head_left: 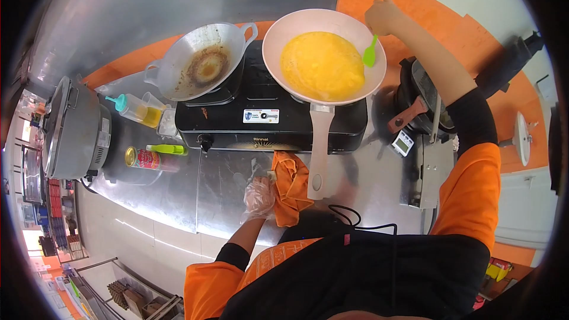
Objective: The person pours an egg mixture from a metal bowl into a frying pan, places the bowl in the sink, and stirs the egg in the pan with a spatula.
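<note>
My right hand [384,18] is closed in a fist above the far right rim of a pale pink frying pan [277,74]. It grips a green spatula [370,54], whose blade dips into the pan; most of its handle is hidden by the hand. Yellow beaten egg [323,65] covers the pan's bottom. The pan stands on the right burner, its long handle pointing toward me. My left hand [259,197], in a clear plastic glove, is closed at the left edge of an orange cloth [291,186] below the pan handle; its fingertips are partly blurred.
A black gas stove [225,132] carries a stained wok [204,65] on its left. Squeeze bottles [137,109], a can [142,158] and a grey cooker [83,130] stand further left. On the right are a white timer [403,143] and another pan with a reddish handle [409,114].
</note>
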### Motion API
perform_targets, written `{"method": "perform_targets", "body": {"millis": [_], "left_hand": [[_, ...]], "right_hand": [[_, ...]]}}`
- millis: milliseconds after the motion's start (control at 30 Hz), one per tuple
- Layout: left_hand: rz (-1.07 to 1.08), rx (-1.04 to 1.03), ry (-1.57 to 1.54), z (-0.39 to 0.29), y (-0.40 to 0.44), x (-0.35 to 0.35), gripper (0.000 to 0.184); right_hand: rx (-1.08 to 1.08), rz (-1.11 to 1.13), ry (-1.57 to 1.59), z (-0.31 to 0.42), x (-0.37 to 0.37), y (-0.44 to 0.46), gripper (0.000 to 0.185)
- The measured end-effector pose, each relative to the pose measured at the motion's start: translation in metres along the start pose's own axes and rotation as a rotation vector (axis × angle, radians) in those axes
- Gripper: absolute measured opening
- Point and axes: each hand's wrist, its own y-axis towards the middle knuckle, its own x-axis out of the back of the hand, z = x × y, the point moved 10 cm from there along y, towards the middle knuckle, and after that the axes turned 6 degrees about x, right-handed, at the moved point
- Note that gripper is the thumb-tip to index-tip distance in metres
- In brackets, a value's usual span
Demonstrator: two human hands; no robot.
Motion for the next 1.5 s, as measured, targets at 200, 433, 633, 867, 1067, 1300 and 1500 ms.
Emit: {"method": "perform_targets", "body": {"millis": [200,433,633,867,1067,1300,1500], "left_hand": [[-0.018,-0.013,0.007,0.002,0.000,-0.003,0.017],[-0.032,-0.019,0.023,0.000,0.000,0.001,0.018],[-0.042,-0.024,0.011,-0.002,0.001,0.003,0.018],[0.004,-0.034,0.024,-0.004,0.002,0.002,0.022],[0.021,-0.006,0.017,-0.005,0.002,0.003,0.021],[-0.009,-0.018,0.017,-0.002,0.001,0.002,0.020],[-0.017,-0.027,0.026,-0.002,0.001,0.002,0.019]], "right_hand": [[0.141,0.168,0.194,0.041,-0.015,-0.014,0.024],[0.367,0.195,0.422,0.025,-0.026,-0.003,0.028],[0.293,0.431,0.420,0.016,-0.040,-0.028,0.027],[0.381,0.496,0.826,0.088,-0.024,-0.033,0.027],[0.299,0.282,1.012,0.124,0.006,0.020,0.026],[0.263,-0.075,0.645,0.106,0.004,0.081,0.021],[-0.174,-0.283,0.707,0.052,-0.042,0.088,0.023]]}}
